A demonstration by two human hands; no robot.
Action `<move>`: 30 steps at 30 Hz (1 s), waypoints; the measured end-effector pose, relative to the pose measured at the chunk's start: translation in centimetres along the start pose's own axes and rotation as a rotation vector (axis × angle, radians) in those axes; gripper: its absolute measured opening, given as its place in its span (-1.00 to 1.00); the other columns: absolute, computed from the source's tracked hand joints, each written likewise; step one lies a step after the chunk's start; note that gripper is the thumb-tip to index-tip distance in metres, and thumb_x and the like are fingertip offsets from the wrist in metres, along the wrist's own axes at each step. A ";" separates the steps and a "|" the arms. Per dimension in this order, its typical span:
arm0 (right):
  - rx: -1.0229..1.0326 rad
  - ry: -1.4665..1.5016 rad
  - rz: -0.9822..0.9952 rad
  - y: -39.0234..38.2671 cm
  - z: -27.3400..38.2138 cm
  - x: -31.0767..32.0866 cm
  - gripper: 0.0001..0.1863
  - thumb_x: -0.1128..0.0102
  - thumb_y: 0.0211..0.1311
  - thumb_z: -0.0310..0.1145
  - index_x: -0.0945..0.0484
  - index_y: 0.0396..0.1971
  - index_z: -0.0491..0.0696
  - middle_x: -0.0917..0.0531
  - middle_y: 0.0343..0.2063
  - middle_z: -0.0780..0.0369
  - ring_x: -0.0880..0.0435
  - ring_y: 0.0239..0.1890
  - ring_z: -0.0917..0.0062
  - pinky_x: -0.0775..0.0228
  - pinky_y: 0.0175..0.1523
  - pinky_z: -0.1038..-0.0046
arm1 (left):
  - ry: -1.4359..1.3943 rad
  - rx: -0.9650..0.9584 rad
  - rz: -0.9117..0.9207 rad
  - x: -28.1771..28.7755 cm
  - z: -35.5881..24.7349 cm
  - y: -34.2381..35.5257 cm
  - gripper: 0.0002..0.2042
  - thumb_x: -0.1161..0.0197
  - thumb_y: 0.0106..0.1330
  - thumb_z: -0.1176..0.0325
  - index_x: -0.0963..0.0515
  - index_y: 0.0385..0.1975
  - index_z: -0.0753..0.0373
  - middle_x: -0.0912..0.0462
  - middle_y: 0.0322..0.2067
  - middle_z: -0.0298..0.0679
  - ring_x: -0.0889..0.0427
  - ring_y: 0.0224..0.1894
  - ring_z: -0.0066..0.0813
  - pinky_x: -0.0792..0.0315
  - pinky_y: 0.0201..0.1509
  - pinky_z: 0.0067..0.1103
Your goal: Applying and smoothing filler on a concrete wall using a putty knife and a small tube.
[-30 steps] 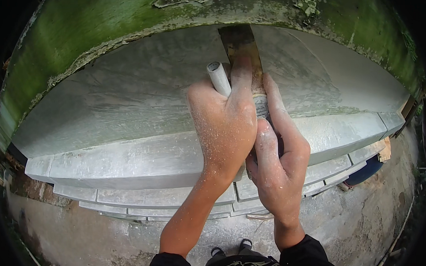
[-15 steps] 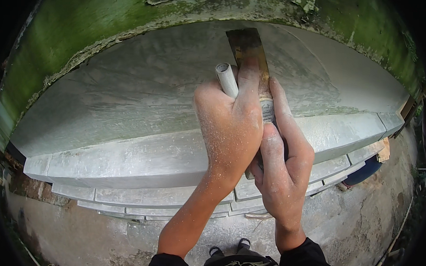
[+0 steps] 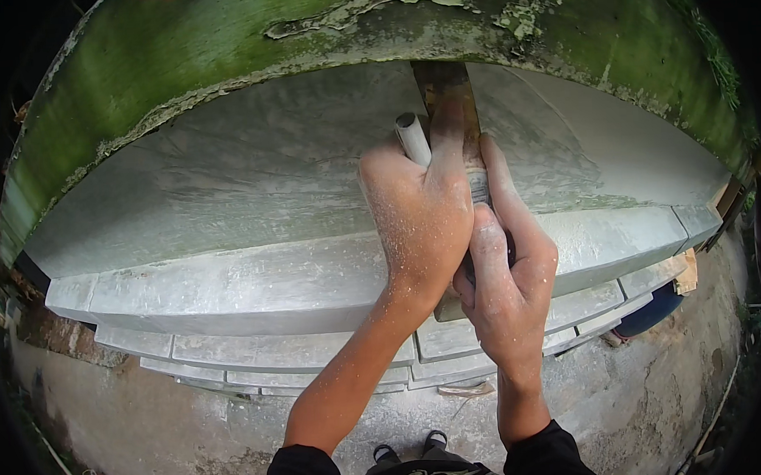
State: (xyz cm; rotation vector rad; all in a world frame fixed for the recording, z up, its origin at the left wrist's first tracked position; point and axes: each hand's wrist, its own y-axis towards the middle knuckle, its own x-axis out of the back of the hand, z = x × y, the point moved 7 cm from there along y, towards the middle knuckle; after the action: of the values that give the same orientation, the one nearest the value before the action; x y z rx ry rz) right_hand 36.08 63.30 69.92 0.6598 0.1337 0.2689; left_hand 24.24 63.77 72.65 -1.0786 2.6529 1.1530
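Observation:
Both my hands, dusted with white powder, are together before a grey, streaked plaster surface. My right hand is closed around the handle of a scraper with a long, narrow, stained blade. Its index finger stretches along the handle and its thumb presses on it. My left hand is closed around a short white tube, whose open end sticks out above the knuckles. One left finger lies flat along the blade. The blade's tip reaches up to the mossy edge, and its very end is hidden there.
A green, mossy concrete edge with flaking paint arches over the top. Below the plaster runs a pale ledge, with stacked light-grey slabs under it. A dark blue rounded object lies by the slabs at right. My feet stand on rough concrete.
The mossy edge sits lower in the picture and now meets the blade's tip. Both hands have shifted slightly with the scraper; their grips look the same.

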 end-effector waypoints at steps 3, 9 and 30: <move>0.047 -0.068 -0.015 0.3 -0.8 0.4 -0.41 0.15 0.49 -0.46 -0.17 0.45 -0.34 -0.47 -0.58 0.43 -0.28 -0.61 0.87 -0.11 -0.53 0.72 | 0.060 -0.039 0.010 -0.4 0.3 0.7 -0.52 -0.30 0.42 0.24 -0.42 -0.70 0.44 -0.39 -0.78 -0.31 -0.30 -0.63 -0.64 -0.16 -0.57 -0.42; 0.109 -0.063 -0.028 0.8 -0.2 0.2 -0.41 0.15 0.46 -0.46 -0.20 0.44 -0.35 -0.49 -0.56 0.43 -0.29 -0.58 0.85 -0.13 -0.49 0.72 | 0.021 -0.017 0.010 -0.9 -0.3 0.7 -0.52 -0.29 0.43 0.26 -0.40 -0.70 0.46 -0.39 -0.78 -0.35 -0.25 -0.63 -0.65 -0.15 -0.58 -0.43; 0.049 -0.030 0.001 0.2 -0.4 1.8 -0.44 0.18 0.45 -0.48 -0.25 0.41 -0.36 -0.49 -0.55 0.41 -0.29 -0.59 0.84 -0.11 -0.52 0.71 | 0.041 0.012 -0.020 -1.2 -0.6 -1.0 -0.64 -0.27 0.35 0.40 -0.43 -0.65 0.50 -0.44 -0.75 -0.21 -0.33 -0.59 -0.59 -0.20 -0.55 -0.35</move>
State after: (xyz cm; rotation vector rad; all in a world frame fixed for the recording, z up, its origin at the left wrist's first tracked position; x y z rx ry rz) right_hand 37.67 64.17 69.62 0.7117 0.1116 0.2569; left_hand 25.94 63.59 72.81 -1.1361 2.6696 1.1226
